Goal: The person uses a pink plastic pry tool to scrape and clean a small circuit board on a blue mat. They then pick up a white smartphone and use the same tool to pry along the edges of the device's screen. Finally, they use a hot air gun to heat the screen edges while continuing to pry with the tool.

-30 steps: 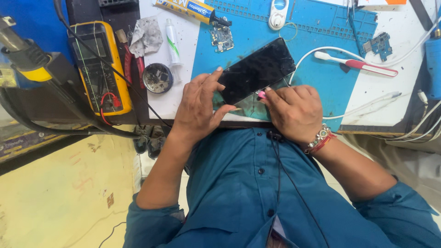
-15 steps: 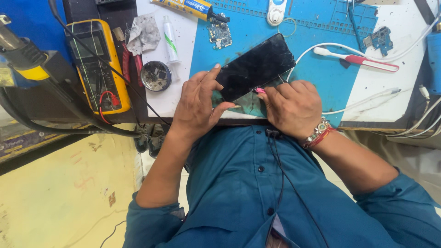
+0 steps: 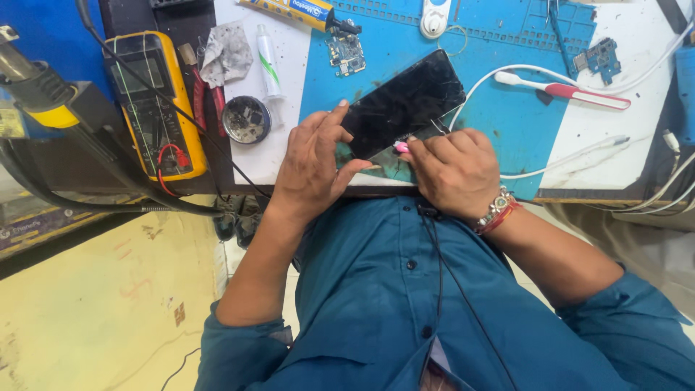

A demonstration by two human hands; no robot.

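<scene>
The black phone [image 3: 402,103] is held tilted above the blue mat [image 3: 507,123], just beyond both hands. Its near left edge is pinched by the left hand [image 3: 313,168], thumb beneath and fingers curled on top. A small pink tool [image 3: 400,147] is gripped in the closed right hand [image 3: 452,172] and pressed at the lower edge. Prying at the seam appears underway; steady, gentle leverage is called for next.

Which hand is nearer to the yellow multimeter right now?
Left. The left hand grips the phone edge on the side toward the multimeter, apart from it. The right hand works at the phone's near edge, farther away.
</scene>
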